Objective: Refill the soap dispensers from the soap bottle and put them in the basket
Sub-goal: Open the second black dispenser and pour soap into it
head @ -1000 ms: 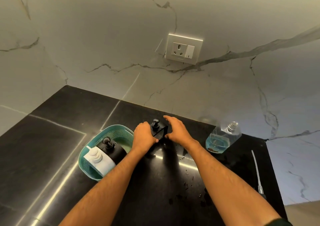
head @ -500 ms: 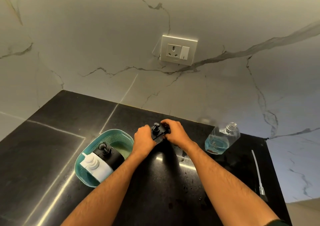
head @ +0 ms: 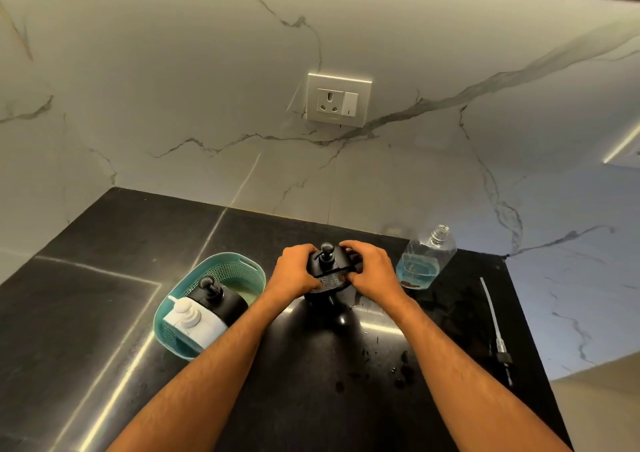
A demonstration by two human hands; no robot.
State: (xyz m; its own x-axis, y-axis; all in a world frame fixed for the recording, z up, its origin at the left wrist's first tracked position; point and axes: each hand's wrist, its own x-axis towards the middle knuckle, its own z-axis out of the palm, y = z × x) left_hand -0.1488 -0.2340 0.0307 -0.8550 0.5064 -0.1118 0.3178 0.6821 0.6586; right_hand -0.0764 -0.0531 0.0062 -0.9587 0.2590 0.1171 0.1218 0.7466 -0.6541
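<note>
Both hands are gripping one black dispenser [head: 327, 266] mid-surface [head: 104, 313]: left hand [head: 294, 273] wrapping its left side, right hand [head: 369, 269] its right. Two more dispensers, one black [head: 221, 301] and one white [head: 195, 323], are sitting in the teal basket [head: 242, 266] just left. One uncapped soap bottle [head: 424, 261] is standing near the right edge; the surface's left half is lying bare.

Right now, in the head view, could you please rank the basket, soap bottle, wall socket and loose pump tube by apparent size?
1. Basket
2. Soap bottle and wall socket: alike, and the socket is farther, so unranked
3. Pump tube: long but thinnest
</note>
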